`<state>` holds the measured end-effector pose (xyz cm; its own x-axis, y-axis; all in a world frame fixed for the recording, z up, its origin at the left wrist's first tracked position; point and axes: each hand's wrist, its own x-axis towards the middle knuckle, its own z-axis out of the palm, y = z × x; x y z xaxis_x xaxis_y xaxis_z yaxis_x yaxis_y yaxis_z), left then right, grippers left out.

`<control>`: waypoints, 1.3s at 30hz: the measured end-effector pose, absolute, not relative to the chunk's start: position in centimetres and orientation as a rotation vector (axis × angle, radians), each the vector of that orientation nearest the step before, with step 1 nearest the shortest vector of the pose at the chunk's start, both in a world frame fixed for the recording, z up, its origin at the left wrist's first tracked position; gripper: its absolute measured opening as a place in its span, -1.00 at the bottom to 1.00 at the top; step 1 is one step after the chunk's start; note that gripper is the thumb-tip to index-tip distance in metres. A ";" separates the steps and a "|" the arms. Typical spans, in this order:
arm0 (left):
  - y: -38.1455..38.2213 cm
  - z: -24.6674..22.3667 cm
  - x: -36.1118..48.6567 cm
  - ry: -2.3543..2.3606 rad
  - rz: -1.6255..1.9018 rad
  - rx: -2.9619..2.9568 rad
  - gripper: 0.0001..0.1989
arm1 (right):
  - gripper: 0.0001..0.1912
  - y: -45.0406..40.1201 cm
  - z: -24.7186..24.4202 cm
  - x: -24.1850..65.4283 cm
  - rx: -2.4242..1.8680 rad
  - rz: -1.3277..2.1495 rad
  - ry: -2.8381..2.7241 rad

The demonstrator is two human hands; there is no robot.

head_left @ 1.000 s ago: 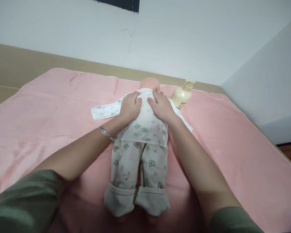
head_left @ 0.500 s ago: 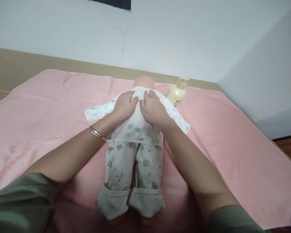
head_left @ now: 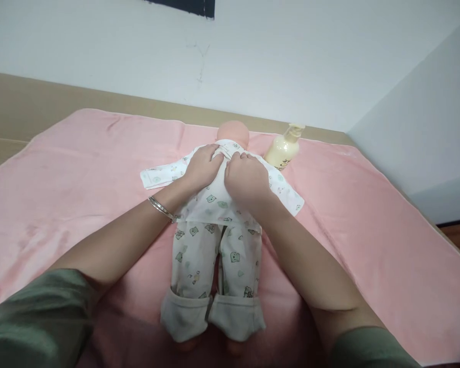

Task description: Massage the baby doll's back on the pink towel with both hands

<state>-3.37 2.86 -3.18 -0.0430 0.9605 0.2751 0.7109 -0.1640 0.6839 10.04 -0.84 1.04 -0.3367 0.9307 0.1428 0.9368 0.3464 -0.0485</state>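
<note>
A baby doll, its bald head [head_left: 233, 134] toward the wall, lies on a pink blanket [head_left: 368, 214]. It wears a white printed top [head_left: 214, 204] with the sleeves spread and matching trousers [head_left: 195, 255] with folded cuffs. My left hand [head_left: 205, 166] rests on the upper part of the top, its fingers close together near the neckline and closed on the cloth. Beside it, my right hand [head_left: 247, 179] has its fingers curled and pinches the cloth at the upper chest. Small folds show in the fabric between the hands.
A cream pump bottle [head_left: 283, 151] stands on the blanket just right of the doll's shoulder. Behind the blanket run a beige edge [head_left: 138, 105] and a white wall [head_left: 272, 61]. A dark panel hangs at the top.
The fingers of my right hand have curled in from lying flatter, and the cloth near the neckline has bunched up. The whole view has shifted slightly.
</note>
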 end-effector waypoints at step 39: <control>2.3 -2.4 -3.3 1.855 0.869 2.008 -0.58 | -0.51 -0.7 1.4 10.9 -1.707 -0.007 -2.444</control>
<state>-3.31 2.26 -2.45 -0.0010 0.9704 0.2414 0.8068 -0.1419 0.5735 10.93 -0.67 1.44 -0.3354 0.9325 0.1338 0.9333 0.3483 -0.0878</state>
